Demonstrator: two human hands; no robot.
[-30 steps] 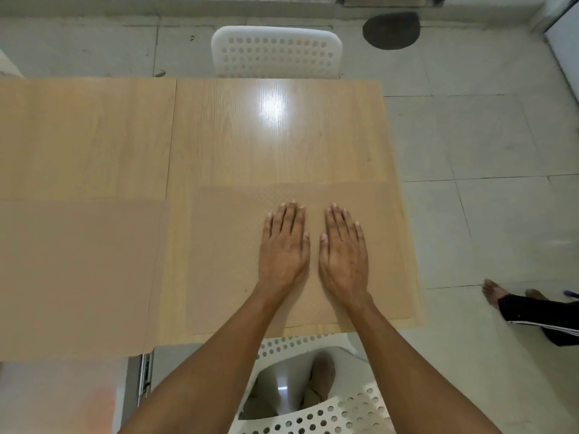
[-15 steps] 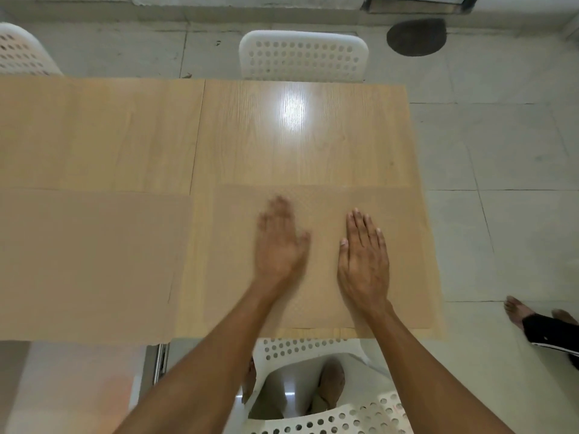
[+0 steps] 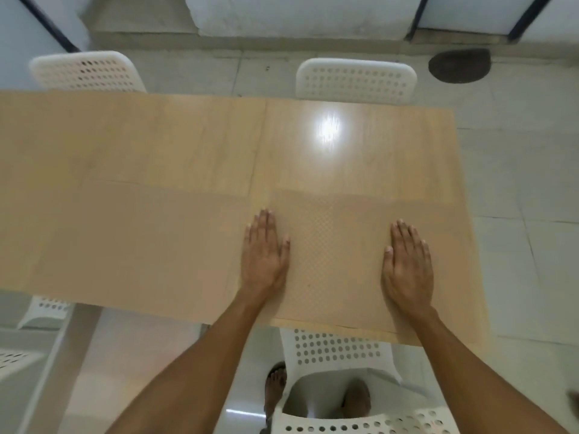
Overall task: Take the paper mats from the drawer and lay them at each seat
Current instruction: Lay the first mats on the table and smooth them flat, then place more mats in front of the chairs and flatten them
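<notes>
A tan paper mat [image 3: 338, 245] with a fine dotted texture lies flat on the near right part of the wooden table [image 3: 194, 142]. My left hand [image 3: 264, 255] rests palm down at the mat's left edge, fingers straight and together. My right hand [image 3: 407, 264] lies palm down on the mat's right half. Neither hand grips anything. A second, larger paper mat [image 3: 125, 242] lies flat to the left, along the table's near edge.
Two white perforated chairs stand at the far side, one on the left [image 3: 84, 72] and one on the right [image 3: 355, 78]. Another white chair [image 3: 338, 349] is tucked under the near edge below my arms. Grey tiled floor with a dark patch [image 3: 459, 65] lies to the right.
My hands, side by side at the mat's middle a second ago, have slid apart, left hand to the mat's left edge, right hand to its right half. The view has tilted up.
</notes>
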